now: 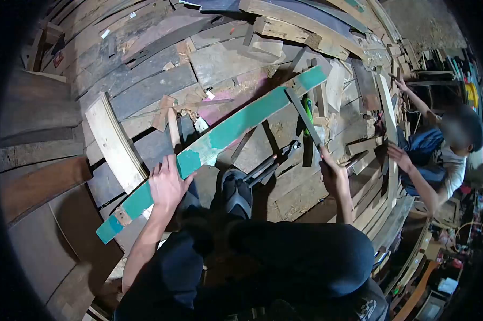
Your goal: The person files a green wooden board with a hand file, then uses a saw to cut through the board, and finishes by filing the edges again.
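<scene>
A long plank with patchy green paint slants across the view from lower left to upper right. My left hand is closed over its lower part, thumb along the near edge. My right hand grips a long, flat, dark metal tool; its far tip overlaps the plank near the upper end. Below the plank, by my shoe, lie pincers with long handles. A green-handled tool lies behind the flat tool.
A pale moulded board lies at left, near the plank's lower end. Thick timbers lie across the far side. At right, another person sits holding a long pale board. Wood scraps cover the plank floor.
</scene>
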Available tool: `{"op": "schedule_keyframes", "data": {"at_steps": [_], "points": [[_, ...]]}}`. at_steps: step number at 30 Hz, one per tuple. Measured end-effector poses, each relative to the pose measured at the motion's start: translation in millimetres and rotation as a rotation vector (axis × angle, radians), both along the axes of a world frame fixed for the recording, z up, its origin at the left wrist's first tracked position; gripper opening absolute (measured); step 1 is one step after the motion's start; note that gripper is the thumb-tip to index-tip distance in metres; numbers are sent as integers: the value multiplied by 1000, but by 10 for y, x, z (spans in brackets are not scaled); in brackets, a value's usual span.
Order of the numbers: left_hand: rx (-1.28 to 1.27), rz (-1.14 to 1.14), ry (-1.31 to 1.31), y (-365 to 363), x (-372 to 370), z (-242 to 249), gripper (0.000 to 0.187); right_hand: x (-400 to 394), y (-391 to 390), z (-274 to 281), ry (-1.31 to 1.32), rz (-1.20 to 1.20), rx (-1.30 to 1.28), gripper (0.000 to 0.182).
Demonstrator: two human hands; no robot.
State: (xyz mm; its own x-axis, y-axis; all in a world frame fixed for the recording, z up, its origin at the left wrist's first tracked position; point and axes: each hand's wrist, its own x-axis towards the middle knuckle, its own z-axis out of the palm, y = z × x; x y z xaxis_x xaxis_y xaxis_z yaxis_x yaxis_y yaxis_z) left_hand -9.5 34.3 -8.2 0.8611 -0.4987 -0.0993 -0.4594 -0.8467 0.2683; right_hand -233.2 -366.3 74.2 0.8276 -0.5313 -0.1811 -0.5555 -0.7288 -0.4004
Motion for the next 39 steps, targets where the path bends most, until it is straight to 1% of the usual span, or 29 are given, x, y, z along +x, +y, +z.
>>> {"op": "schedule_keyframes", "data": {"at_steps": [1, 2, 4, 7, 8, 10, 13, 14, 16, 17, 20, 21, 24, 25, 26, 28, 30, 31, 32, 34, 35, 36, 38, 39], "points": [[0, 0, -5, 1, -2, -11, 65, 163, -13, -101, -180, 106, 6, 58], [0, 1, -8, -1, -8, -17, 65, 314, -62, -143, -121, 114, 12, 57], [-29, 5, -12, -5, -20, -6, 64, 726, -72, -162, -91, 85, 45, 55], [-25, -3, -21, -23, 9, 44, 64, 913, -106, -172, -150, 137, 58, 56], [-33, -3, -51, -32, -14, 63, 59, 876, -79, -175, -103, 96, 45, 56], [-73, -23, -86, 1, -56, -8, 59, 608, -4, -160, -5, 16, 16, 56], [-65, 8, -55, -14, -42, -14, 60, 39, -23, -253, -261, 127, -22, 60], [-49, 9, -38, 4, -67, -26, 62, -4, -6, -234, -222, 100, -4, 61], [-23, 4, -15, 8, -64, -41, 67, -59, -10, -195, -155, 43, 26, 64], [-5, 19, 25, -20, -20, 26, 66, -14, -57, -227, -163, 57, 21, 59], [0, 4, -22, -18, -19, 17, 64, 462, -122, -209, -48, 26, -4, 53], [-18, 0, -26, -7, -13, 9, 65, 617, -138, -157, 74, -19, 60, 57], [-17, 4, -18, -7, -8, -16, 65, 672, -190, -182, -31, 15, 139, 56], [-45, -11, -67, 0, -52, -7, 61, 580, -96, -57, 54, -59, 117, 56], [-79, -23, -112, -2, -110, -7, 58, 416, -128, -110, 86, -18, 13, 54], [-69, -14, -95, 8, -68, -20, 57, 79, -118, -82, -5, 61, -70, 59], [-52, 9, -61, -26, -53, 12, 58, -106, -101, -41, -67, 86, -39, 60], [-87, 2, -69, -13, -40, -11, 60, -149, -105, -32, -99, 96, -25, 60], [-77, 6, -65, -20, -45, 0, 61, -157, -119, -57, -73, 100, -32, 60], [-57, 12, -64, -41, -28, 40, 62, 42, -77, -80, -28, 106, -48, 60], [-53, 0, -70, -33, -33, 41, 63, 221, -60, -173, -156, 130, 46, 58], [-55, 3, -77, -24, -48, 35, 63, 432, -7, -125, 29, 77, 15, 59], [-58, 4, -93, -26, -49, 14, 63, 736, -14, -291, -73, 125, -12, 59], [-31, 21, -9, -14, 19, 16, 63, 751, -17, -250, -50, 119, -17, 58]]}}
